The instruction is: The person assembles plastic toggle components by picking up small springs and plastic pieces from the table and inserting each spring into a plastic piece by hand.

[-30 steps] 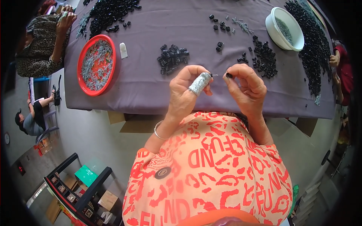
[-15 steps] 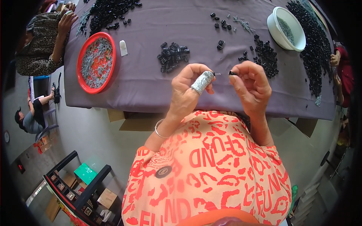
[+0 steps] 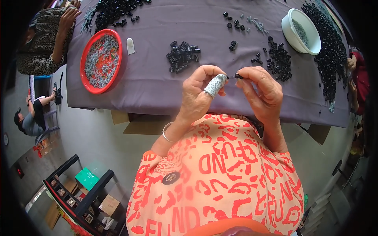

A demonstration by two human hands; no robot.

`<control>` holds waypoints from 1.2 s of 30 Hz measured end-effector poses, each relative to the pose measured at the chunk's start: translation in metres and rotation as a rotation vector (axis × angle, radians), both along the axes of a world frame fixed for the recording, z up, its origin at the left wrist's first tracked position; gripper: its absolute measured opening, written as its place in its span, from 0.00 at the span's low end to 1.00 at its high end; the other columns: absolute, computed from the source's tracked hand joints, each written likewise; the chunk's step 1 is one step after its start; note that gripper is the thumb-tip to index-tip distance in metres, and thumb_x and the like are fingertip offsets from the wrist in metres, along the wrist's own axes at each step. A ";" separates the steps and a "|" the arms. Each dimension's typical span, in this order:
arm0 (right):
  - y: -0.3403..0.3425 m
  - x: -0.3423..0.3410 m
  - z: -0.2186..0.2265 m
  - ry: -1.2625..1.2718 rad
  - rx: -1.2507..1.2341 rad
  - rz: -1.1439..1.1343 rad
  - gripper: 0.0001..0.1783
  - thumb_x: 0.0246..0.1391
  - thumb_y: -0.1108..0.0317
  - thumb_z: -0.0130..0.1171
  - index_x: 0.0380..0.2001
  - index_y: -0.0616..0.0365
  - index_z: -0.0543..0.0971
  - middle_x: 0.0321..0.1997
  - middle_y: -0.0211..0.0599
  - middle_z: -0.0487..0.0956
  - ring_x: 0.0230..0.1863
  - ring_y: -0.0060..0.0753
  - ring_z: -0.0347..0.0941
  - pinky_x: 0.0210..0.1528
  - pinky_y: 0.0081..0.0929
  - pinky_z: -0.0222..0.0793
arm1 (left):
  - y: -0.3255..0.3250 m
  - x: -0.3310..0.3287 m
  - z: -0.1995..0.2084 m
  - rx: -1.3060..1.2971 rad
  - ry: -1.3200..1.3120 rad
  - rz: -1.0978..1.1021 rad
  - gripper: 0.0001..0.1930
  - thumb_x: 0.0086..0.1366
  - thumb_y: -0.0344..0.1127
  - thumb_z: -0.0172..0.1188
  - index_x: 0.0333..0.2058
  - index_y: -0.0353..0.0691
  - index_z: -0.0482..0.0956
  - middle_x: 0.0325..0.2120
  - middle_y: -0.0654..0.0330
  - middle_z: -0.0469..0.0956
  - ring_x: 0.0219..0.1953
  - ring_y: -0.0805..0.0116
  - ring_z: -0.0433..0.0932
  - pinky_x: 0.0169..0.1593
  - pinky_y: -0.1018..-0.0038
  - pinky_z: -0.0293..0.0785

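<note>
My left hand [image 3: 198,91], its thumb wrapped in a grey-white covering [image 3: 215,85], pinches a small thin ribbed piece [image 3: 231,77] that looks like a spring or screw. Opposite it, the fingertips of my right hand [image 3: 263,91] are closed on a small black plastic part [image 3: 238,76]. The two pieces meet end to end between my hands, above the table's near edge; whether one sits inside the other is too small to tell. Beyond my left hand lies a heap of black parts [image 3: 182,58], and past my right hand another black heap [image 3: 278,61].
A red tray [image 3: 83,72] of thin grey pieces stands on the left of the purple-grey tablecloth [image 3: 153,92], beside a small white piece [image 3: 130,46]. Far right are a white bowl [image 3: 289,39] and a long black pile [image 3: 326,67]. Other people sit at both sides.
My right hand has moved left, bringing the black part up against the ribbed piece in my left hand. Earlier a gap lay between them.
</note>
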State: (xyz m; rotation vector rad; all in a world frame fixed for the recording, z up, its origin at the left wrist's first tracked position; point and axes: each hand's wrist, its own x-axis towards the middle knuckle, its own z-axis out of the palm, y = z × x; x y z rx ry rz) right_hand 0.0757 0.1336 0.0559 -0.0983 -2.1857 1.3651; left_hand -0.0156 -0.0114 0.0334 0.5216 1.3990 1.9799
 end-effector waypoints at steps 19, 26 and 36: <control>0.000 -0.006 -0.005 -0.032 0.048 0.029 0.12 0.45 0.87 0.56 0.35 0.67 0.77 0.31 0.39 0.76 0.29 0.25 0.74 0.29 0.19 0.71 | 0.000 0.000 -0.003 -0.029 0.013 -0.001 0.07 0.63 0.26 0.54 0.40 0.31 0.72 0.29 0.63 0.76 0.30 0.79 0.74 0.34 0.83 0.74; 0.002 -0.006 -0.006 -0.058 0.051 0.017 0.11 0.45 0.86 0.57 0.35 0.66 0.77 0.32 0.40 0.77 0.29 0.25 0.74 0.29 0.19 0.72 | 0.001 0.000 -0.003 -0.010 -0.026 -0.005 0.09 0.63 0.26 0.55 0.41 0.29 0.73 0.32 0.60 0.78 0.30 0.78 0.76 0.35 0.82 0.75; -0.010 -0.009 -0.024 0.022 0.042 -0.061 0.10 0.45 0.86 0.58 0.34 0.66 0.78 0.32 0.39 0.77 0.32 0.27 0.74 0.35 0.21 0.70 | 0.009 0.011 -0.015 0.009 -0.180 0.096 0.08 0.62 0.25 0.54 0.40 0.30 0.74 0.30 0.56 0.79 0.28 0.74 0.78 0.32 0.79 0.77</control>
